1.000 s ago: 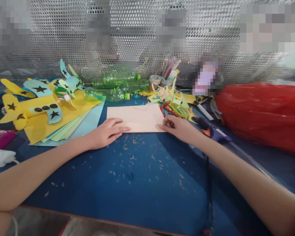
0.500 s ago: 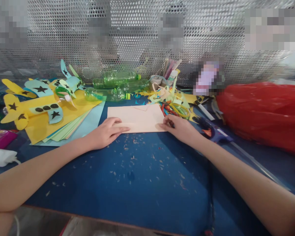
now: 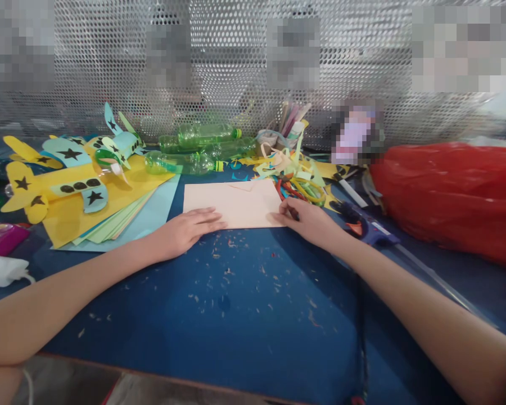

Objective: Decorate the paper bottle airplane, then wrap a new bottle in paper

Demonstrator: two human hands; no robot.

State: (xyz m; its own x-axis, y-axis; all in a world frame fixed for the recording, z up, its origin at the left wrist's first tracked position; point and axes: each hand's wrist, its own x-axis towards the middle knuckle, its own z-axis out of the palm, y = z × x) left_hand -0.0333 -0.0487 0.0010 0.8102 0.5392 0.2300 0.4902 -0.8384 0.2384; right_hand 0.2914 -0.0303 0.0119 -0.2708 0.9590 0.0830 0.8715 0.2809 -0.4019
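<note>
A pale peach sheet of paper [image 3: 236, 201] lies flat on the blue table, perhaps folded or stacked. Near its far edge is a small triangular piece or flap [image 3: 243, 185] of the same colour. My left hand [image 3: 189, 228] rests on the sheet's near left part, fingers stretched out flat. At the near right corner, my right hand [image 3: 307, 219] pinches the paper between thumb and forefinger. Just behind that hand sits a heap of coloured paper strips [image 3: 297, 174].
Left are paper-covered toy planes [image 3: 71, 183] on yellow, green and blue sheets [image 3: 152, 216]. Green plastic bottles [image 3: 185, 163] lie behind. Right are a glue gun [image 3: 373, 229] with a clear stick and a red plastic bag [image 3: 451, 197]. Paper scraps dot the blue table [image 3: 219, 337].
My left hand's fingers have flattened and spread farther right over the paper. The right hand and the sheet have barely moved.
</note>
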